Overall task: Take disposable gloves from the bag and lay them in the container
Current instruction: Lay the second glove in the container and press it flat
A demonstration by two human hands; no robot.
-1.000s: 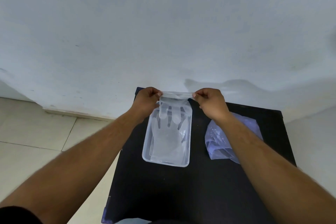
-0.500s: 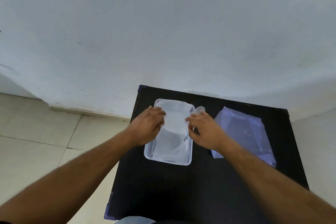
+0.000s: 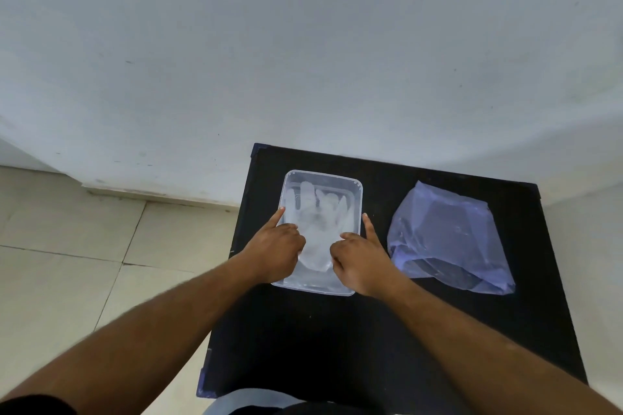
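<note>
A clear rectangular plastic container (image 3: 324,174) stands on the black table (image 3: 337,347). A translucent disposable glove (image 3: 317,212) lies flat inside it, fingers pointing to the far end. My left hand (image 3: 274,251) and my right hand (image 3: 362,259) rest over the container's near half, thumbs and curled fingers pinching the glove's cuff. Each index finger stretches out along a side rim. The bluish plastic bag (image 3: 445,239) lies crumpled to the right of the container, apart from both hands.
The table stands against a white wall (image 3: 303,44). Tiled floor (image 3: 84,246) drops away past the table's left edge. Bare black surface lies between the container and the near edge.
Both hands came down and toward me with the glove, from holding it stretched above the container's far end to laying it flat inside. The view has tilted down.
</note>
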